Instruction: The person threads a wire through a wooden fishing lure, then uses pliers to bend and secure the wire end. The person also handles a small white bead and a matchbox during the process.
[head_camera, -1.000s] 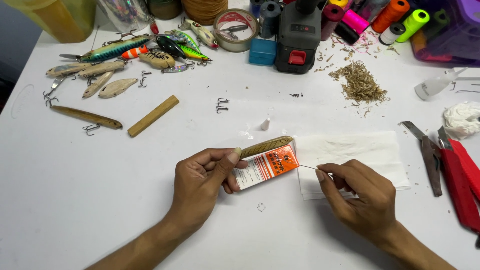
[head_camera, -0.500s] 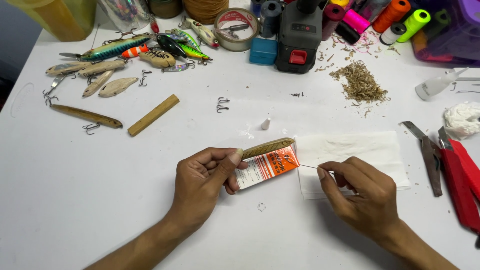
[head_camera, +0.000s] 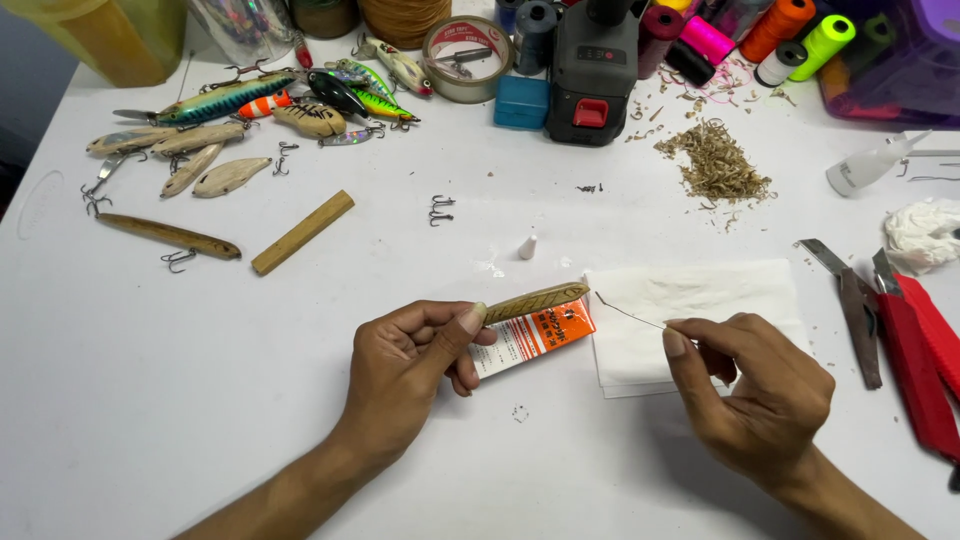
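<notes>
My left hand (head_camera: 415, 355) grips a carved wooden lure body (head_camera: 535, 300) together with a small orange and white glue tube (head_camera: 535, 337), holding both just above the white table. My right hand (head_camera: 755, 385) pinches a thin metal wire (head_camera: 630, 313) whose bent tip points at the right end of the lure body, a short gap away. Under the wire lies a folded white paper towel (head_camera: 700, 300). A small white cap (head_camera: 527, 245) stands on the table behind the lure.
Painted and bare wooden lures (head_camera: 250, 120) and a wooden stick (head_camera: 302, 232) lie at far left. Treble hooks (head_camera: 440, 210), a tape roll (head_camera: 467, 45), thread spools (head_camera: 790, 30), wood shavings (head_camera: 715, 165) and a grey tool (head_camera: 592, 70) fill the back. Red-handled pliers (head_camera: 900, 320) lie at right.
My right hand has drawn the wire slightly back to the right, away from the lure's end. My left hand holds the lure and tube almost still.
</notes>
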